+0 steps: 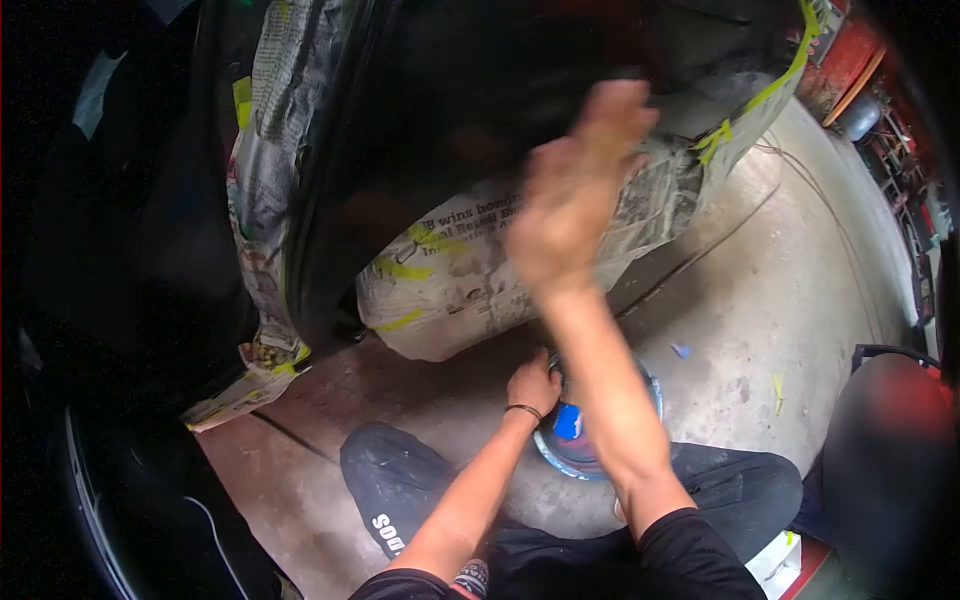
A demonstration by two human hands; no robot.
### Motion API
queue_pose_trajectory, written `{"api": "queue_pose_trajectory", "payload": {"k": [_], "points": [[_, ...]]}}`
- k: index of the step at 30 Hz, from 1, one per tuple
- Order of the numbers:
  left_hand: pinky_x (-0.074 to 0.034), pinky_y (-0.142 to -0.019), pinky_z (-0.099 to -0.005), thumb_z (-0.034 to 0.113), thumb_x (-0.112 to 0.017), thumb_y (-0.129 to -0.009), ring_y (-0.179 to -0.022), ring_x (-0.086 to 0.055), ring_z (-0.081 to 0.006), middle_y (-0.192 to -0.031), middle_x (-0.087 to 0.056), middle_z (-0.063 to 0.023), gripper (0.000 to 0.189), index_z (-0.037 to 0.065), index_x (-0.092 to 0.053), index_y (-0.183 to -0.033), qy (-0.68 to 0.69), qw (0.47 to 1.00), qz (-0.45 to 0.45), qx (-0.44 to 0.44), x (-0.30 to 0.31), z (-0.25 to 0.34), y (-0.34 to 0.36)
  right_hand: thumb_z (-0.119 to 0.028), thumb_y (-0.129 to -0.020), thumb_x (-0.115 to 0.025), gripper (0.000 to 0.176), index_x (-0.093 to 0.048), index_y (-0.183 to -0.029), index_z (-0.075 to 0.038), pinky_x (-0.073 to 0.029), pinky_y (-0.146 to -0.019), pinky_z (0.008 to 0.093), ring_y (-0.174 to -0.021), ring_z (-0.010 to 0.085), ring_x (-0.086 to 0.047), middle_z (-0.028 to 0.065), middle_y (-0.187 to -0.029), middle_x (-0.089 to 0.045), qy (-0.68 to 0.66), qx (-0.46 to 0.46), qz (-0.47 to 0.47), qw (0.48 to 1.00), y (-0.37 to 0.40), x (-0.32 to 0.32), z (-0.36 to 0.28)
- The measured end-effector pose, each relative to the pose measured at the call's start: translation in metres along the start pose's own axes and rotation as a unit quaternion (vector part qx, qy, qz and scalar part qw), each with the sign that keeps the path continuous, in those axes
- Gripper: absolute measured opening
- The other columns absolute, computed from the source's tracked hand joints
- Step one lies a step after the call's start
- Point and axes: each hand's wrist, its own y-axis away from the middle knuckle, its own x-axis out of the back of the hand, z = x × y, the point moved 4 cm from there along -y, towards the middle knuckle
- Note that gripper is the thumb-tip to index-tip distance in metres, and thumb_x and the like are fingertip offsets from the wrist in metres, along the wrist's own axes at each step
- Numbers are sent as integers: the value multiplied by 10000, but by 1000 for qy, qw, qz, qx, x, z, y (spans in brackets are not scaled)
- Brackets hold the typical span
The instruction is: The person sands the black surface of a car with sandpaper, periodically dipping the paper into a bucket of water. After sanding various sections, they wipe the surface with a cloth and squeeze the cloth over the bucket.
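My right hand (575, 200) is raised in front of a dark, glossy car panel (450, 110), blurred by motion, its fingers hard to make out. Whether it touches the panel cannot be told. My left hand (535, 384) is low at the left rim of a round bucket (567, 468) between my legs, its fingers curled there. What it grips, if anything, is hidden. Inside the bucket shows a blue object (568, 422), partly covered by my right forearm. Newspaper (460, 290) with yellow tape wraps the part below the panel.
More taped newspaper (270, 190) runs down the left side. A cable or hose (700, 255) lies on the concrete floor (740, 330). Cluttered shelves (900, 170) stand at the far right. A dark rounded object (880, 460) is at the lower right.
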Motion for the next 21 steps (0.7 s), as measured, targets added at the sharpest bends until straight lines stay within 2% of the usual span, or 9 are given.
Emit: {"api": "queue_pose_trajectory", "payload": {"k": [2, 5, 6, 8, 13, 14, 16, 18, 21], "points": [[-469, -1115, -440, 271, -470, -1121, -1326, -583, -263, -1427, -606, -163, 514, 83, -439, -1598, 47, 998, -32, 13, 5, -2, 20, -447, -1124, -499, 577, -504, -1649, -206, 45, -1290, 718, -1694, 350, -108, 76, -1800, -291, 18, 92, -170, 981, 71, -32, -53], [-195, -1344, -432, 352, -542, -1137, -1622, -313, -270, -1770, -297, -201, 726, 14, -263, -1716, 395, 915, -52, 56, -30, -38, 46, -498, -1045, -599, 564, -570, -1594, -371, 112, -1221, 810, -1683, 280, -197, -49, -1775, -357, 89, 253, -207, 941, 93, -36, -53], [-554, -1009, -541, 318, -598, -1058, -1172, -721, -407, -1201, -764, -245, 503, 56, -569, -1485, -26, 999, -26, -27, -9, -11, 9, -479, -1063, -578, 569, -550, -1613, -336, 103, -1237, 789, -1684, 282, -198, -22, -1782, -343, 117, 234, -206, 943, 80, -26, -35], [-574, -869, -629, 270, -637, -970, -974, -726, -509, -966, -751, -296, 410, 38, -631, -1308, 30, 996, 75, -25, 4, 1, 10, -428, -1098, -536, 596, -473, -1665, -254, 71, -1270, 741, -1684, 316, -186, 48, -1799, -298, 159, 162, -169, 959, 34, 9, 13], [-581, -827, -637, 216, -620, -960, -897, -727, -516, -950, -754, -282, 399, 46, -621, -1321, -6, 1000, 23, 3, 13, 11, 4, -265, -1133, -479, 678, -242, -1744, -92, -1, -1313, 652, -1682, 425, -88, 171, -1817, -191, 61, -26, -41, 997, 7, 10, -1], [-581, -941, -577, 252, -637, -1007, -1077, -737, -468, -1135, -744, -313, 501, 37, -573, -1455, -26, 997, -72, 28, 7, 8, 1, -256, -1117, -521, 675, -297, -1723, -61, -20, -1319, 640, -1684, 423, -76, 176, -1816, -192, 46, 23, -96, 994, 27, -4, -29], [-362, -1237, -413, 375, -606, -1102, -1504, -443, -284, -1603, -475, -255, 673, 40, -393, -1645, 109, 991, 74, -7, -9, -4, 29, -356, -1053, -627, 634, -492, -1657, -222, 38, -1279, 737, -1695, 306, -141, 25, -1791, -326, -25, 108, -265, 958, 72, -23, -84], [-201, -1335, -416, 390, -482, -1172, -1661, -208, -246, -1809, -205, -154, 732, 52, -171, -1742, 67, 995, 10, -73, -52, -61, 27, -478, -1017, -626, 655, -511, -1639, -307, 84, -1255, 779, -1669, 232, -247, -85, -1746, -405, 40, 227, -215, 949, 83, -32, -80], [-552, -947, -572, 296, -624, -1021, -1057, -700, -453, -1108, -731, -248, 511, 17, -551, -1443, 52, 998, 31, -20, -10, -11, 12, -486, -1035, -594, 644, -505, -1645, -299, 95, -1273, 746, -1661, 216, -274, -57, -1748, -408, 113, 222, -184, 951, 33, 3, -22]]}}
